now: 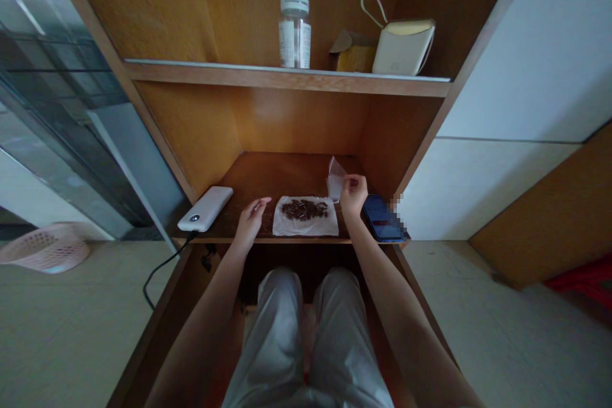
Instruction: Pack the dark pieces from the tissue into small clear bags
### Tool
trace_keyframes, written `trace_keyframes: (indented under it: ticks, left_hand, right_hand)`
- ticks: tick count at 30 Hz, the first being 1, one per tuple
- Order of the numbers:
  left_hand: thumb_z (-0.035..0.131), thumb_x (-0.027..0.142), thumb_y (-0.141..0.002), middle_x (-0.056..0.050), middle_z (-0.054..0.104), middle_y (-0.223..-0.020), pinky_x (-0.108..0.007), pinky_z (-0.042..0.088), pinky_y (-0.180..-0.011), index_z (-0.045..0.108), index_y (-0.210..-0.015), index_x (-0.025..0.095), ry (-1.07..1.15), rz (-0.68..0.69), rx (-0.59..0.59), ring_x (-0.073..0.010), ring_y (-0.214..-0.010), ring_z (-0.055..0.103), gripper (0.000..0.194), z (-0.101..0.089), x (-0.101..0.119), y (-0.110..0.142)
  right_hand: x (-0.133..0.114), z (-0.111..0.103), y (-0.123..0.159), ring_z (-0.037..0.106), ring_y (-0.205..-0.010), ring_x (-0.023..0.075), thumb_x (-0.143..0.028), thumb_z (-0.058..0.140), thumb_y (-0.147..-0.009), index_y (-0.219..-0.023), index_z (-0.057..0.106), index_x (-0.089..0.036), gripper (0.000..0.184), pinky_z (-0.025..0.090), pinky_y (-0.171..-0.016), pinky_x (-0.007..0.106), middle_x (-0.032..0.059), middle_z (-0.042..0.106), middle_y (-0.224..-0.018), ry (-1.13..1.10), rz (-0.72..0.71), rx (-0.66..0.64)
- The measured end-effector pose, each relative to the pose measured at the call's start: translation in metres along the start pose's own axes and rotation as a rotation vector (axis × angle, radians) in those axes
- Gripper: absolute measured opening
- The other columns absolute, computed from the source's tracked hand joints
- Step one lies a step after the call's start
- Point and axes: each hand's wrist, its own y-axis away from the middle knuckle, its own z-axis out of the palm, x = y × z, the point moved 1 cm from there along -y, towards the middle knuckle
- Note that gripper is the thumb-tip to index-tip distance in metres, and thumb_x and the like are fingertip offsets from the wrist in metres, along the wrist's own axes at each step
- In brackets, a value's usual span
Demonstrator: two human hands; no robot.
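Observation:
On the brown wooden shelf lies a white paper tissue (306, 229) with a heap of small dark brown pieces (305, 209) spread over it; their kind is too small to tell. To the right of the heap, my right hand (354, 194) is closed, pinching a small clear plastic bag (336, 178) that stands up from the shelf. My left hand (252, 217) rests near the shelf's front edge, left of the tissue and apart from it. Its fingers are extended and nothing shows in them.
A white power bank (206, 207) with a black cable lies at the left; a phone (384, 218) lies at the right. The upper shelf holds a clear bottle (295, 35), a small cardboard box (354, 54) and a cream device with a strap (401, 48). A pink basket (45, 248) stands on the floor.

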Motion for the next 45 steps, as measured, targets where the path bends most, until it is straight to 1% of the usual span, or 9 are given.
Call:
trace_keyframes:
  ticks: [4,9,13,20,24,31,35,40,45]
  left_hand:
    - [0.06,0.029,-0.071,-0.006,0.07,-0.084,-0.04,0.043,-0.095,0.065,-0.077,0.017,0.43,-0.088,0.175,-0.0214,-0.092,0.064,0.015,0.003,0.018,0.005]
    - [0.056,0.028,-0.072,-0.007,0.068,-0.079,-0.047,0.046,-0.09,0.062,-0.072,0.014,0.842,-0.351,-0.112,-0.0215,-0.083,0.065,0.015,0.028,0.055,0.019]
    - [0.055,0.027,-0.074,-0.006,0.067,-0.079,-0.045,0.045,-0.092,0.061,-0.074,0.015,0.94,-0.354,-0.212,-0.0195,-0.083,0.065,0.013,0.046,0.078,0.029]
    - [0.046,0.033,-0.079,-0.008,0.067,-0.088,-0.045,0.044,-0.094,0.056,-0.073,0.018,0.701,-0.217,-0.236,-0.0235,-0.097,0.063,0.019,0.062,0.088,0.03]
    - [0.043,0.033,-0.079,-0.009,0.066,-0.094,-0.044,0.043,-0.096,0.054,-0.075,0.018,0.64,-0.163,-0.172,-0.0237,-0.105,0.06,0.019,0.064,0.083,0.024]
    - [0.046,0.027,-0.074,-0.006,0.065,-0.076,-0.04,0.044,-0.095,0.051,-0.069,0.018,0.739,-0.23,-0.023,-0.02,-0.09,0.065,0.012,0.056,0.07,0.009]
    - [0.05,0.034,-0.074,-0.001,0.058,-0.064,-0.037,0.046,-0.085,0.05,-0.065,0.019,0.719,-0.229,-0.075,-0.0159,-0.07,0.063,0.017,0.049,0.069,0.004]
    - [0.049,0.041,-0.074,0.0,0.054,-0.055,-0.031,0.047,-0.066,0.049,-0.057,0.018,0.485,-0.16,-0.119,-0.0137,-0.054,0.056,0.028,0.041,0.069,0.003]
    - [0.054,0.04,-0.076,-0.004,0.059,-0.053,-0.028,0.043,-0.054,0.058,-0.054,0.016,0.338,-0.1,-0.253,-0.0135,-0.048,0.054,0.033,0.035,0.064,0.003]
  right_hand:
    - [-0.026,-0.001,0.015,0.055,-0.073,0.0131,-0.036,0.055,-0.079,-0.077,0.051,-0.018,0.019,0.045,-0.073,0.029,0.0019,0.058,-0.078,-0.293,0.187,0.14]
    - [-0.062,0.009,0.052,0.061,-0.069,0.0125,-0.035,0.06,-0.075,-0.077,0.049,-0.018,0.02,0.049,-0.072,0.03,0.0037,0.067,-0.081,-0.62,0.411,0.083]
    - [-0.076,0.017,0.074,0.067,-0.078,0.0157,-0.036,0.061,-0.075,-0.076,0.045,-0.019,0.023,0.051,-0.078,0.034,0.0084,0.07,-0.094,-0.764,0.497,0.062]
    - [-0.083,0.024,0.091,0.066,-0.091,0.0192,-0.037,0.06,-0.076,-0.075,0.045,-0.021,0.022,0.049,-0.087,0.039,0.0101,0.069,-0.098,-0.77,0.531,0.046]
    - [-0.087,0.027,0.103,0.064,-0.096,0.0188,-0.039,0.057,-0.076,-0.075,0.046,-0.021,0.021,0.048,-0.09,0.039,0.0085,0.069,-0.098,-0.691,0.499,-0.002]
    - [-0.083,0.029,0.115,0.063,-0.091,0.0166,-0.035,0.06,-0.073,-0.075,0.05,-0.02,0.018,0.048,-0.088,0.035,0.0055,0.066,-0.091,-0.67,0.487,-0.17]
    - [-0.08,0.026,0.109,0.063,-0.089,0.016,-0.037,0.063,-0.071,-0.083,0.054,-0.019,0.024,0.05,-0.083,0.031,0.0053,0.066,-0.094,-0.699,0.596,-0.2]
    - [-0.08,0.021,0.094,0.067,-0.084,0.0181,-0.05,0.056,-0.076,-0.089,0.059,-0.016,0.037,0.052,-0.07,0.028,0.0091,0.069,-0.097,-0.731,0.7,-0.35]
    - [-0.075,0.023,0.085,0.068,-0.068,0.0175,-0.045,0.06,-0.073,-0.087,0.062,-0.017,0.031,0.053,-0.062,0.029,0.0076,0.072,-0.088,-0.687,0.678,-0.445]
